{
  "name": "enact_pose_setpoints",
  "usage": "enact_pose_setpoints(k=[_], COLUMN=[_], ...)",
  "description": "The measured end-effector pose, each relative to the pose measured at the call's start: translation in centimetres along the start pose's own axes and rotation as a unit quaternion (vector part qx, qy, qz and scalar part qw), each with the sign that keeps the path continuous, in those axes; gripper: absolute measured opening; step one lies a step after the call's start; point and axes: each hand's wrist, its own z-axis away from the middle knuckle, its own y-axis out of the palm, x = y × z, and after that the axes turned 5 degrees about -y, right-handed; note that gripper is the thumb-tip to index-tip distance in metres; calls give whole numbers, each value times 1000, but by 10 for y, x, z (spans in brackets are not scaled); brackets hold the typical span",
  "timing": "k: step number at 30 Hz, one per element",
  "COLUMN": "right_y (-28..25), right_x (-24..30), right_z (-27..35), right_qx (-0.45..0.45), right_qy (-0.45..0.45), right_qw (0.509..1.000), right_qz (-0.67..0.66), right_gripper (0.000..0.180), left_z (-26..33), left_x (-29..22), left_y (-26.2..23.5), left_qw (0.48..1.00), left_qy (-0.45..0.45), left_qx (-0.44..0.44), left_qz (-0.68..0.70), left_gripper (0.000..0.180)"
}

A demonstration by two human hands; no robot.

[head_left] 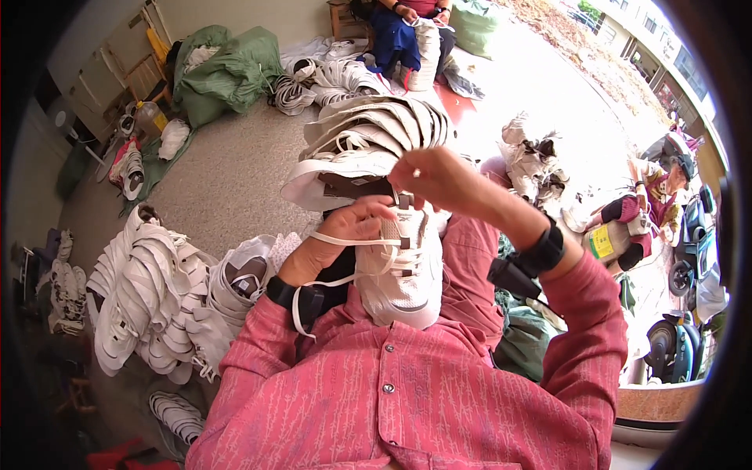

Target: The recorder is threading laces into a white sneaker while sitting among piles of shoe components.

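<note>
A white shoe upper [398, 286] lies on my lap with its toe toward me, partly laced through dark loops. My left hand [337, 239] is at its left side, fingers curled on the white shoelace [335, 240]. One length of lace crosses to the shoe; another hangs down past my left wrist. Over the shoe's top opening, my right hand [439, 182] is closed with fingertips bent down; what they grip, if anything, is hidden. Just beyond both hands stands a nested stack of white shoe uppers [376, 129], dark linings showing.
Piles of white uppers [149, 290] lie at my left, more [536, 160] at right. A green sack [227, 74] stands far left. Ahead, a seated person [411, 31] handles uppers; another person [654, 196] sits at right near parked scooters [685, 337].
</note>
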Motion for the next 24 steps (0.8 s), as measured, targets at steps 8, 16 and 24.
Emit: enact_pose_setpoints(k=[8, 16, 24], right_y=[22, -63, -91], right_x=[-10, 20, -15], right_z=[34, 153, 298], right_qx=[213, 83, -78], right_qy=[-38, -118, 210], right_qw=[965, 981, 959], right_qz=[-148, -128, -176], right_gripper=[32, 41, 60], left_z=[7, 30, 59], left_x=[-87, -37, -4], left_y=[31, 9, 30], left_qw=[997, 962, 965], left_qy=[-17, -173, -254], left_qx=[-69, -60, 48], left_qz=[-34, -201, -45], left_gripper=[27, 26, 27])
